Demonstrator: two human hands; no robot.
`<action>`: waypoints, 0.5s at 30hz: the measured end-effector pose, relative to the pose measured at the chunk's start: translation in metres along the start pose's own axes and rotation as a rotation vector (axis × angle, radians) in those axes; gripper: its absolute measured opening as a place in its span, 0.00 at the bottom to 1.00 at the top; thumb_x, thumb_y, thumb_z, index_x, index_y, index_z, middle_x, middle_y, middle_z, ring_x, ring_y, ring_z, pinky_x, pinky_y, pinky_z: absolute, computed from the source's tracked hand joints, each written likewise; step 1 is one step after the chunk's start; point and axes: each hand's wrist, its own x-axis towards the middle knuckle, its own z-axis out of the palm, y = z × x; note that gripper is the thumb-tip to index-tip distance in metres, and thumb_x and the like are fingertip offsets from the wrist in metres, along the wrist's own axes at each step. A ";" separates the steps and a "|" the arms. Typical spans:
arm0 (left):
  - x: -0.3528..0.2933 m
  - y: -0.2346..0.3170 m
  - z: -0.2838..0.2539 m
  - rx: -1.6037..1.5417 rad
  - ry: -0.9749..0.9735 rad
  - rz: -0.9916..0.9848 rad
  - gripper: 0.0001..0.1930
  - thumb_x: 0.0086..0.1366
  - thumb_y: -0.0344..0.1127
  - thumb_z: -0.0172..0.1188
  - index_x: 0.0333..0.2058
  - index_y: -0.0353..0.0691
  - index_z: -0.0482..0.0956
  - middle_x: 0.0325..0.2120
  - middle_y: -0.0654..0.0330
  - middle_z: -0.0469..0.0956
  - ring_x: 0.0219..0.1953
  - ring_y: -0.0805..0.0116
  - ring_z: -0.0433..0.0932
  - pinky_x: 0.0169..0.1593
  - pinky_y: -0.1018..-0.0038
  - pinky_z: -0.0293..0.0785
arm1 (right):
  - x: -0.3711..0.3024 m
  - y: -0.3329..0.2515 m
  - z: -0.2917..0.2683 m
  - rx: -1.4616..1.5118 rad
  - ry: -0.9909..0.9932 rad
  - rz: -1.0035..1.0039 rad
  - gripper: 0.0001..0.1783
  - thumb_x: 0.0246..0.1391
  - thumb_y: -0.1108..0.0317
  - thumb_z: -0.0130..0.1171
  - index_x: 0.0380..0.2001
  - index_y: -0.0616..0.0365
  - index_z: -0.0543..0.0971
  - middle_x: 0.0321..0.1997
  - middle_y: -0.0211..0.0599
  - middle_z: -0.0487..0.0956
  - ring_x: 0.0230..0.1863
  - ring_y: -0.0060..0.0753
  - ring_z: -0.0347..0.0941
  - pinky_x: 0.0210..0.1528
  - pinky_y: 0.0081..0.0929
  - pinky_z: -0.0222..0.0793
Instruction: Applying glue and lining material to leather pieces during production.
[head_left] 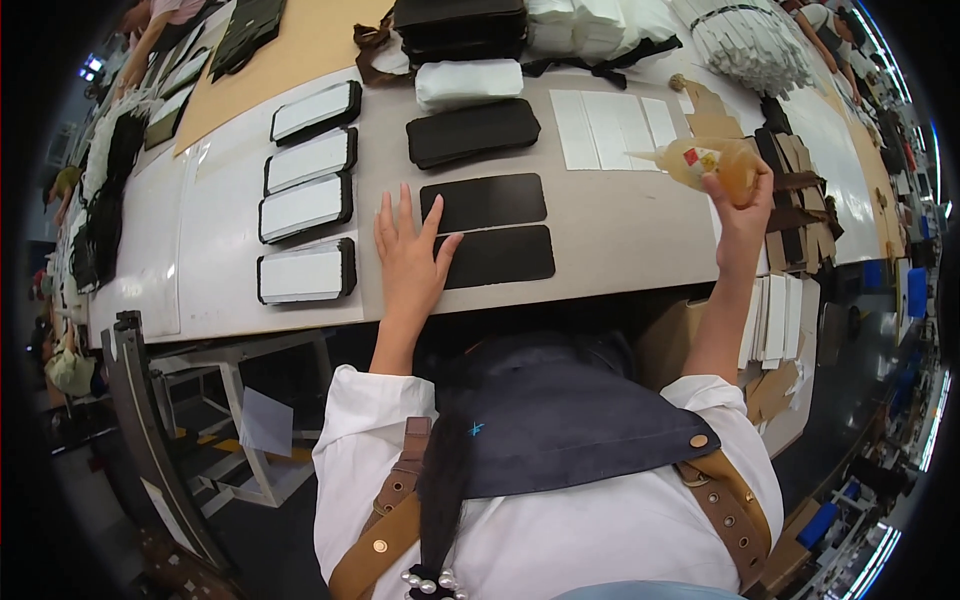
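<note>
My right hand (742,200) is wrapped round a squeeze bottle (738,170) of yellowish liquid, tipped on its side with its thin nozzle pointing left. My left hand (410,250) lies with fingers spread on the table, thumb and forefinger at the left ends of two flat black panels. The farther black panel (490,202) and the nearer black panel (500,256) lie one behind the other. Beyond them sits a stack of black pieces (473,134). Several white panels (615,130) lie side by side at the right, just left of the bottle's nozzle.
Left of my left hand, several black-edged pieces with white tops (305,273) form a column. A white wrapped bundle (468,84) and a black stack (460,30) stand at the back. Cardboard pieces (800,200) pile up at the right. Other people work around the far edges.
</note>
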 end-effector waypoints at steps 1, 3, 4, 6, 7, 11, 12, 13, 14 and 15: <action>-0.001 0.000 0.001 0.000 0.000 -0.014 0.27 0.74 0.55 0.57 0.67 0.51 0.75 0.76 0.46 0.53 0.78 0.39 0.46 0.76 0.44 0.44 | -0.002 0.002 0.008 0.000 -0.014 0.001 0.33 0.56 0.65 0.77 0.59 0.59 0.70 0.54 0.34 0.77 0.55 0.27 0.76 0.61 0.23 0.71; -0.003 0.001 0.000 -0.004 0.023 -0.027 0.27 0.74 0.55 0.58 0.67 0.51 0.75 0.75 0.44 0.53 0.77 0.38 0.46 0.76 0.44 0.45 | -0.008 0.011 0.021 0.295 -0.092 0.229 0.33 0.55 0.66 0.78 0.58 0.59 0.69 0.53 0.34 0.78 0.55 0.27 0.76 0.60 0.23 0.73; -0.003 0.001 0.000 -0.004 0.023 -0.036 0.27 0.74 0.55 0.58 0.67 0.51 0.75 0.75 0.44 0.53 0.77 0.38 0.46 0.76 0.44 0.45 | -0.014 0.011 0.036 0.228 -0.074 0.166 0.36 0.55 0.65 0.78 0.60 0.60 0.68 0.53 0.34 0.78 0.55 0.26 0.76 0.58 0.23 0.75; -0.004 0.000 -0.001 -0.003 0.007 -0.031 0.28 0.74 0.55 0.57 0.67 0.51 0.74 0.75 0.41 0.53 0.77 0.38 0.46 0.76 0.44 0.46 | -0.024 -0.001 0.060 0.210 -0.098 0.167 0.37 0.55 0.65 0.78 0.61 0.60 0.67 0.53 0.35 0.78 0.55 0.26 0.76 0.57 0.24 0.76; -0.004 -0.001 -0.001 -0.002 0.008 -0.040 0.28 0.74 0.55 0.57 0.67 0.51 0.74 0.75 0.41 0.53 0.77 0.38 0.46 0.76 0.44 0.46 | -0.029 -0.005 0.070 0.195 -0.110 0.166 0.38 0.55 0.64 0.78 0.62 0.60 0.67 0.53 0.35 0.77 0.55 0.26 0.76 0.57 0.24 0.77; -0.003 -0.001 0.001 -0.027 0.006 -0.062 0.28 0.74 0.55 0.57 0.68 0.52 0.73 0.75 0.41 0.54 0.77 0.37 0.46 0.76 0.45 0.46 | -0.042 0.008 0.083 0.118 -0.126 0.086 0.41 0.55 0.64 0.78 0.65 0.61 0.66 0.55 0.37 0.76 0.55 0.26 0.75 0.56 0.25 0.78; -0.003 -0.001 0.002 -0.047 0.005 -0.078 0.28 0.75 0.54 0.56 0.69 0.53 0.72 0.75 0.42 0.54 0.77 0.38 0.46 0.76 0.46 0.45 | -0.046 0.012 0.083 0.107 -0.106 0.120 0.39 0.55 0.61 0.78 0.63 0.61 0.67 0.54 0.36 0.75 0.54 0.26 0.74 0.57 0.25 0.76; -0.002 -0.001 0.003 -0.048 0.005 -0.087 0.28 0.75 0.54 0.56 0.69 0.53 0.72 0.75 0.42 0.54 0.77 0.38 0.46 0.76 0.46 0.45 | -0.049 0.015 0.084 0.106 -0.115 0.122 0.39 0.55 0.61 0.78 0.63 0.61 0.67 0.54 0.36 0.75 0.54 0.26 0.74 0.57 0.25 0.76; -0.002 -0.002 0.004 -0.040 0.024 -0.101 0.29 0.75 0.55 0.56 0.69 0.52 0.71 0.75 0.41 0.54 0.77 0.38 0.46 0.76 0.46 0.46 | -0.051 0.018 0.085 0.078 -0.091 0.111 0.38 0.55 0.60 0.78 0.60 0.61 0.68 0.53 0.35 0.74 0.54 0.25 0.73 0.57 0.24 0.74; -0.002 -0.002 0.004 -0.034 0.042 -0.110 0.29 0.75 0.55 0.56 0.70 0.50 0.71 0.74 0.40 0.55 0.77 0.38 0.47 0.76 0.46 0.46 | -0.053 0.021 0.086 0.049 -0.063 0.100 0.36 0.56 0.58 0.78 0.58 0.60 0.68 0.52 0.34 0.73 0.53 0.25 0.72 0.57 0.24 0.73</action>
